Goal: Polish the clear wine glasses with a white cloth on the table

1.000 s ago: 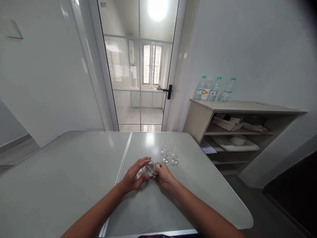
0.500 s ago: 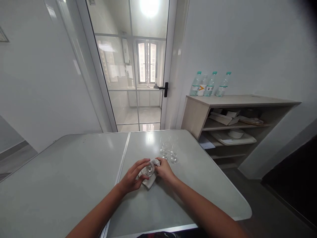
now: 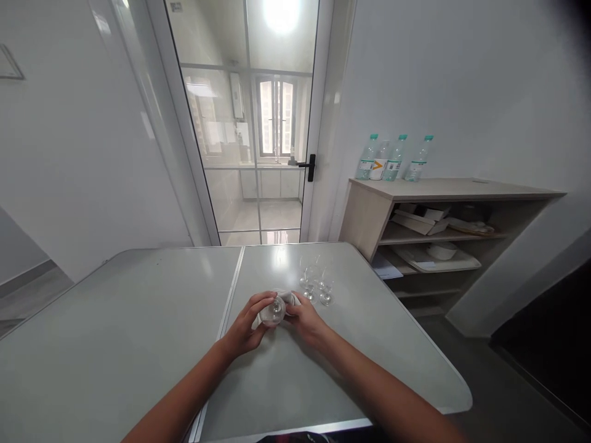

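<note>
Between the thumb and fingers of my left hand [image 3: 245, 325] is a small clear stemmed glass [image 3: 271, 314], tilted so its round end faces me. My right hand [image 3: 306, 320] is closed on a white cloth [image 3: 289, 298], pressed against the glass's far right side. Part of the cloth is hidden behind the glass and my fingers. Just beyond my right hand, several clear stemmed glasses [image 3: 325, 298] stand in a cluster on the light grey table [image 3: 360, 344].
A metal-edged seam [image 3: 229, 289] runs along the table. At the right stands a wooden shelf unit [image 3: 364, 215] holding a tray, a bowl and boxes, with plastic bottles [image 3: 392, 161] on top. Behind the table is a glass door [image 3: 249, 203] with a black handle [image 3: 311, 167].
The glass has turned and shifted slightly left in my left hand. The cloth's end that hung below the glass is now gathered up beside it, by my right hand.
</note>
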A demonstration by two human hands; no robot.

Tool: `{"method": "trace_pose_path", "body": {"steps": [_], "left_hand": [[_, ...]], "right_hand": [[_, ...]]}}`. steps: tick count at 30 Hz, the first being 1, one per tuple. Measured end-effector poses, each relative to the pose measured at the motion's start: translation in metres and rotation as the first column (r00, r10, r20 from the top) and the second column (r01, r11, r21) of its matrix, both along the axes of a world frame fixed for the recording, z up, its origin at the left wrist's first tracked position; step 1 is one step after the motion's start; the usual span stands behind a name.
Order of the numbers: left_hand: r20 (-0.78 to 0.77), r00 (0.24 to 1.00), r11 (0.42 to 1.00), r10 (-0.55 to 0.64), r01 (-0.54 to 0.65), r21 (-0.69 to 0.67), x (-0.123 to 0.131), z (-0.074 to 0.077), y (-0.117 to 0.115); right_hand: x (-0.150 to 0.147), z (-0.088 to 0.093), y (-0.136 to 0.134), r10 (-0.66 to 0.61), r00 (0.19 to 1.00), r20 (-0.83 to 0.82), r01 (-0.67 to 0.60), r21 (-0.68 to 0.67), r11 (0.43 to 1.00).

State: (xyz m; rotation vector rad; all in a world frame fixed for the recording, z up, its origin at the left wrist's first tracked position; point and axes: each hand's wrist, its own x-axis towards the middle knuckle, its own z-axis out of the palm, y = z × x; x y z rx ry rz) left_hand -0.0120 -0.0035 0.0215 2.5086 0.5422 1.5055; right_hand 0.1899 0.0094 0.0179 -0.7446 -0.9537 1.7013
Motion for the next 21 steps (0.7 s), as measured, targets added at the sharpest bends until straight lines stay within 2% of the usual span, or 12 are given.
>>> {"method": "trace_pose_path", "body": {"steps": [3,7,10,16,21], "left_hand": [[0.047,0.999,0.998,-0.028,0.030,-0.056,0.000,0.001,0.000],[0.011,0.996,0.994,-0.086,0.087,-0.061,0.004,0.003,-0.004],[-0.016,0.994,0.994,-0.104,0.104,-0.034,0.007,0.005,-0.006],[-0.026,0.992,0.992,-0.126,0.126,-0.003,0.006,0.007,-0.006],[-0.046,0.992,0.993,-0.118,0.118,-0.001,0.007,0.008,-0.007]], "right_hand": [[0.000,-0.002,0.002,0.109,0.992,-0.062,-0.111,-0.017,0.994],[0.001,-0.017,0.009,0.025,0.997,0.068,-0.026,0.010,1.000],[0.002,-0.022,0.012,-0.040,0.997,0.067,0.039,0.013,0.999],[0.001,-0.018,0.008,0.057,0.998,0.039,-0.056,-0.018,0.998],[0.003,-0.021,0.009,0.020,0.993,0.113,-0.022,0.020,1.000]]}}
